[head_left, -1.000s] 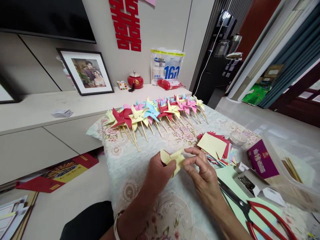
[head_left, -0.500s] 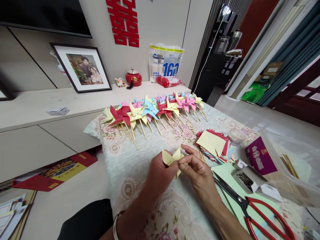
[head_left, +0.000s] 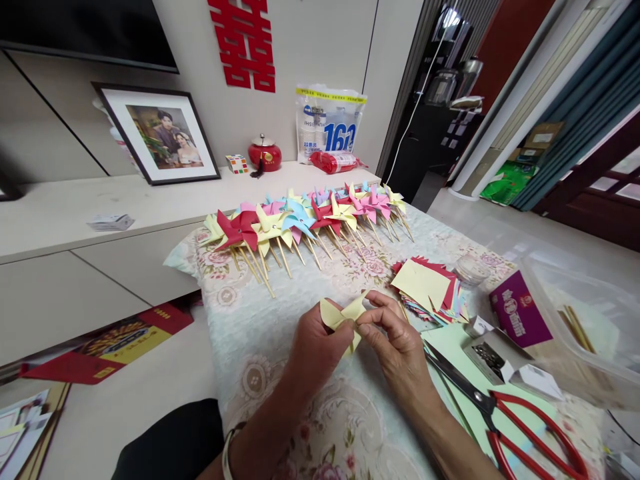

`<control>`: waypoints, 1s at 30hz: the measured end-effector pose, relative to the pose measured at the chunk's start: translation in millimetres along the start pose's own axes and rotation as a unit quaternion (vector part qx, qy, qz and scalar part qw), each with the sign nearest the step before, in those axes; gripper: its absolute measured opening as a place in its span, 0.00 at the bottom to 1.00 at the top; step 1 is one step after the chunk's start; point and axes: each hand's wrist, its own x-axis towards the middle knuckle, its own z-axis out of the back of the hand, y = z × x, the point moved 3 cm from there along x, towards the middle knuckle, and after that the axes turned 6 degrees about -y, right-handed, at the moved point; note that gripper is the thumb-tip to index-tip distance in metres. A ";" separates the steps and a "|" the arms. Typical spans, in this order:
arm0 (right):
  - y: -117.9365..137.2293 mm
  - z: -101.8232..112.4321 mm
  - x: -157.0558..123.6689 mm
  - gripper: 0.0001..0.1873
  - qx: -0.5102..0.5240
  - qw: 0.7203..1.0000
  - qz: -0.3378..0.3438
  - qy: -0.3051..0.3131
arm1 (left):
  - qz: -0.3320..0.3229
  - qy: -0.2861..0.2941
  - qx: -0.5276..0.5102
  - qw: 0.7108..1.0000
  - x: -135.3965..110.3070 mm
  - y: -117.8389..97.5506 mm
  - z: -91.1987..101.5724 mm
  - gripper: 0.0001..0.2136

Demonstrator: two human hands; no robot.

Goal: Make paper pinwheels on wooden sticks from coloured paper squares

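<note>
Both hands are working at the near middle of the surface [head_left: 270,313], over the floral cloth. The left hand [head_left: 320,347] is gripping the yellow paper piece [head_left: 345,312] from its left side, with the fingers closed on it. The right hand [head_left: 400,343] is pinching the centre of the piece between thumb and forefinger, and its other fingers are curling loosely.

Progress, as judged: the piece's corners are being drawn in toward the middle and no stick is showing on it, so this unit appears to be partly formed, with fastening and mounting outstanding. A long row of finished pinwheels [head_left: 300,223] on sticks is lying across the far side of the surface. A stack of cut paper squares [head_left: 425,287] is sitting just right of the hands, unused. The work therefore appears to be well under way but not nearing its end.

Containers: a clear plastic tub [head_left: 565,293] is standing at the right edge and is holding wooden sticks [head_left: 577,327]. A small open box [head_left: 493,360] near the right hand is holding small dark metal pieces, too small to identify. A clear round jar [head_left: 473,270] is sitting beyond the stack, and its contents cannot be made out. A purple box [head_left: 520,313] is lying beside the tub, its contents hidden. Red-handled scissors [head_left: 510,417] are lying beside the right forearm.
</note>
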 end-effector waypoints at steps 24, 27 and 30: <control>1.3 -2.6 -0.8 0.08 0.024 0.999 -0.041 -0.024 | -0.058 -0.011 0.060 0.996 -2.0 3.5 -0.7 0.05; -4.5 -3.9 -2.7 0.05 0.060 0.996 -0.062 -0.031 | -0.034 -0.009 0.041 0.999 -1.1 2.2 -0.2 0.06; -12.1 -6.0 -3.7 0.21 0.145 0.982 -0.116 -0.045 | -0.012 0.003 0.015 1.000 -1.0 0.0 -0.5 0.06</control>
